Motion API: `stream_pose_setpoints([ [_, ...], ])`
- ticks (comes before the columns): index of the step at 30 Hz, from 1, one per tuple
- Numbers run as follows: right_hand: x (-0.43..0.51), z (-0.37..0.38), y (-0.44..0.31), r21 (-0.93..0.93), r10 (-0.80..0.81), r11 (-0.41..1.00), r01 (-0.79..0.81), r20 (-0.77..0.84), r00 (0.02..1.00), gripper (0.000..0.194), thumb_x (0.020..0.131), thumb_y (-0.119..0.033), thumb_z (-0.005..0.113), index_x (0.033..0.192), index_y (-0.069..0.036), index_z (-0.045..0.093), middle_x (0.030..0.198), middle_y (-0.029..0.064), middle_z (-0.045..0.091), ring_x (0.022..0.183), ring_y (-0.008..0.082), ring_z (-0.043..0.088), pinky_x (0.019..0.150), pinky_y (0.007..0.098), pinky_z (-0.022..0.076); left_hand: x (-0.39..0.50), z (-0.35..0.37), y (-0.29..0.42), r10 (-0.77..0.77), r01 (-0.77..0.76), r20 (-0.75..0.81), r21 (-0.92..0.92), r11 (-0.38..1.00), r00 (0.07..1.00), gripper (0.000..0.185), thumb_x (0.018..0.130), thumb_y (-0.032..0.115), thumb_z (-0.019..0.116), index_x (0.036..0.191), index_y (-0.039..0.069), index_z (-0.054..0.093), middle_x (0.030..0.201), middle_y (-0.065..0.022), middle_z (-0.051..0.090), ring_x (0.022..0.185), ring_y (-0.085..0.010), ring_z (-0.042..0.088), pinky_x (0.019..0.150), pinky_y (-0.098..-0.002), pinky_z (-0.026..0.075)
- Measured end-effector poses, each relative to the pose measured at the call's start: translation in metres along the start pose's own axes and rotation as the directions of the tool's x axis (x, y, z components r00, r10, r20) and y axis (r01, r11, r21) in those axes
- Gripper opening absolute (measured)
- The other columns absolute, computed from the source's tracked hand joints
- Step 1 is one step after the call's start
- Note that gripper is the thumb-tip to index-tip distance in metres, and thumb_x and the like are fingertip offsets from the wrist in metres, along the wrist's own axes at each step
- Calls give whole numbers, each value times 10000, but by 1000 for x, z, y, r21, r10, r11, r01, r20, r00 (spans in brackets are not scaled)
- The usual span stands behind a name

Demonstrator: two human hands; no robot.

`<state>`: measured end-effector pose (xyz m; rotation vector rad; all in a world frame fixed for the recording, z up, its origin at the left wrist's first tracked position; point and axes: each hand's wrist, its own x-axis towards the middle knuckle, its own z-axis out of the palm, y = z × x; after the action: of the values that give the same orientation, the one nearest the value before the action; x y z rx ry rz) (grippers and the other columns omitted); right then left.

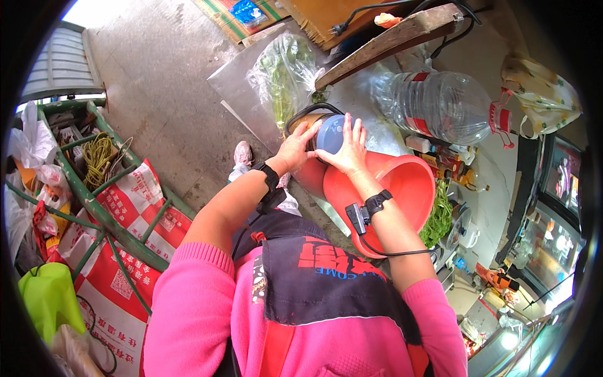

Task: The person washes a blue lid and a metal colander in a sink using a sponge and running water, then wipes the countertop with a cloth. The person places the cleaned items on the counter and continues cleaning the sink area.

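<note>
Both hands are on a round container with a blue-grey lid (331,134). My left hand (297,146) lies at its left side, with the thumb near the lid's edge and the fingers spread along the side. My right hand (350,150) reaches over the lid's right part, fingers extended. The container's body is mostly hidden; a black curved handle or cable (308,109) arches beside it. Just below my hands stand red plastic buckets or tubs (410,172), one with its opening showing. Leafy greens in a clear plastic bag (287,70) lie beyond the container.
A large clear water bottle (443,106) lies at the right, near a wooden board (391,40) that slants across. Leafy greens (438,214) and bottles (464,176) are farther right. A green metal frame (122,224) and red-and-white printed sheeting (118,301) are on the left.
</note>
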<state>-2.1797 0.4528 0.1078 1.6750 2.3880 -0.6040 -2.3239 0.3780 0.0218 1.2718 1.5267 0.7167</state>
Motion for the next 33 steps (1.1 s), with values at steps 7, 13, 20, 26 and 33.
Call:
stream_pose_setpoints([
  [7,-2,-9,0,-59,-149,987,148,-16,989,1232,478,-515,798,1444,-251,80,1470,199,87,1329,422,138,947,615,283,-1,-6,15,-62,62,-38,-3,998,997,814,687,118,707,1387,248,312,1402,-183,310,1249,-356,380,1006,-390,367],
  [13,-4,-13,4,-153,-200,967,201,25,979,1180,491,-498,784,1440,-256,126,1462,188,115,1328,411,153,932,614,296,0,0,8,-7,-29,-111,-321,947,994,590,757,112,594,1322,86,426,1371,-193,359,1257,-329,377,1028,-347,326],
  [20,-9,-7,-4,-54,-24,998,22,-36,999,1137,546,-486,776,1437,-211,126,1446,208,127,1306,430,175,900,620,356,4,4,2,39,-59,-74,-287,956,996,562,850,281,573,1336,58,398,1377,-204,338,1268,-301,360,1026,-348,318],
  [26,-1,-12,1,-123,55,991,-53,18,998,1039,636,-522,701,1441,-187,135,1411,275,209,1231,464,323,961,475,390,10,0,6,-46,48,14,-270,962,999,696,863,456,531,1385,52,309,1404,-214,291,1299,-315,311,1045,-365,291],
  [33,14,-40,20,-10,190,981,-193,237,953,961,697,-642,592,1361,-12,301,1037,260,602,973,332,609,864,387,463,12,2,9,-86,83,1,-282,956,996,632,883,425,504,1357,37,348,1381,-202,351,1295,-311,328,1049,-353,282],
])
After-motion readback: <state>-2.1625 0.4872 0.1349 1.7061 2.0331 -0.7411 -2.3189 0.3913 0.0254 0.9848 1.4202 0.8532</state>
